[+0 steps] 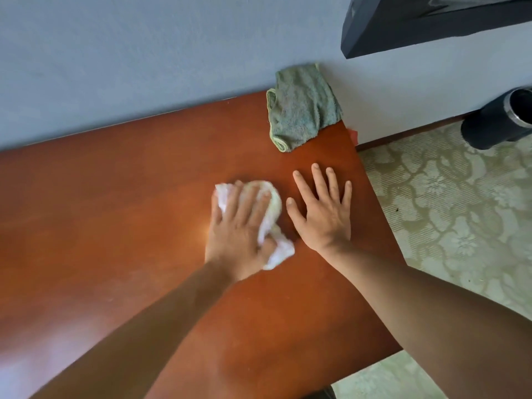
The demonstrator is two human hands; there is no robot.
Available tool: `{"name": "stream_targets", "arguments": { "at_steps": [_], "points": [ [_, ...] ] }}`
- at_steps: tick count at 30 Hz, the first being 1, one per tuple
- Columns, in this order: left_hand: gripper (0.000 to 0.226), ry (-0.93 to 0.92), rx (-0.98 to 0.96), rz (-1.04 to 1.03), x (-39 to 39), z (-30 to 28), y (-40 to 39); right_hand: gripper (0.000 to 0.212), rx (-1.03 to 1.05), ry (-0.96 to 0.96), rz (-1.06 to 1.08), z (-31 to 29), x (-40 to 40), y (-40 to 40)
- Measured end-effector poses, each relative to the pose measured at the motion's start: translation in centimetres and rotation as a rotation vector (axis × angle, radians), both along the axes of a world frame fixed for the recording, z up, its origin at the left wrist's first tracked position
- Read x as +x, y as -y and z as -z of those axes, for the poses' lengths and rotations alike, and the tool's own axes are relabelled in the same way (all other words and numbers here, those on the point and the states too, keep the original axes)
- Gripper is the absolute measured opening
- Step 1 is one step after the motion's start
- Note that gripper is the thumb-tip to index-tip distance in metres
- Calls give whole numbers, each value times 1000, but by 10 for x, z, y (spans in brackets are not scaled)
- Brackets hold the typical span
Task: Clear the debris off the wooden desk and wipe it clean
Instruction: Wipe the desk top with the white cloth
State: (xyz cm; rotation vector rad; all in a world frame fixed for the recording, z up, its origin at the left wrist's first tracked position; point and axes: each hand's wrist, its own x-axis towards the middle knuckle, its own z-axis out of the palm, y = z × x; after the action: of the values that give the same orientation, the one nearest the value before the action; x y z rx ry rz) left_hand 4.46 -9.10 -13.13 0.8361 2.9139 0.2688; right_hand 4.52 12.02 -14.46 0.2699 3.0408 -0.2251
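Left hand [241,226] lay on a crumpled white cloth [269,223], pressing it to the wooden desk [115,197], thumb curled round its near end; cloth's long axis ran from near-right to far-left under the palm. Right hand [324,210] rested flat just right of it, 5 fingers spread and straight, pointing away. Beyond the right hand's fingertips a green towel [302,110] lay bunched at the desk's far corner against the wall [144,53]. No writing was legible.
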Motion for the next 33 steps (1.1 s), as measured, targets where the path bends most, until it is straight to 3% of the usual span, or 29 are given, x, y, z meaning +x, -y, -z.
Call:
{"name": "stream_targets", "arguments": {
  "at_steps": [3, 5, 9, 11, 16, 17, 20, 21, 24, 26, 31, 33],
  "points": [
    [84, -8, -2, 206, 29, 5, 5, 64, -9, -5, -21, 0, 1, -1],
    [86, -41, -21, 176, 27, 8, 7, 64, -10, 0, -17, 0, 0, -1],
    [81, 15, 21, -344, 41, -2, -32, 63, -3, 3, -17, 2, 0, -1],
    [81, 43, 30, -477, 52, -3, -50, 64, -13, -11, -20, 2, 0, -1],
    [80, -50, -54, 72, 49, 4, -5, 64, -39, -12, -34, 2, 1, -2],
    [81, -64, -65, 38, 42, 5, 4, 64, -41, -17, -29, 2, 2, -2],
    [80, -22, 10, -385, 35, 1, -10, 64, -43, -16, -25, 3, 1, -2],
    [81, -12, 21, -413, 40, 1, -23, 65, -43, -19, -26, 4, 0, -2],
    [81, -21, 5, -80, 69, 6, -29, 65, -50, -26, -33, 5, -1, -3],
    [80, -51, -28, -5, 78, 5, -15, 66, -52, -33, -27, 5, -1, -3],
    [81, 11, 69, -704, 80, 1, -50, 65, -66, -39, -19, 5, 0, -1],
    [81, 43, 114, -663, 87, -1, -68, 65, -62, -33, -21, 5, 0, -2]
  ]
}}
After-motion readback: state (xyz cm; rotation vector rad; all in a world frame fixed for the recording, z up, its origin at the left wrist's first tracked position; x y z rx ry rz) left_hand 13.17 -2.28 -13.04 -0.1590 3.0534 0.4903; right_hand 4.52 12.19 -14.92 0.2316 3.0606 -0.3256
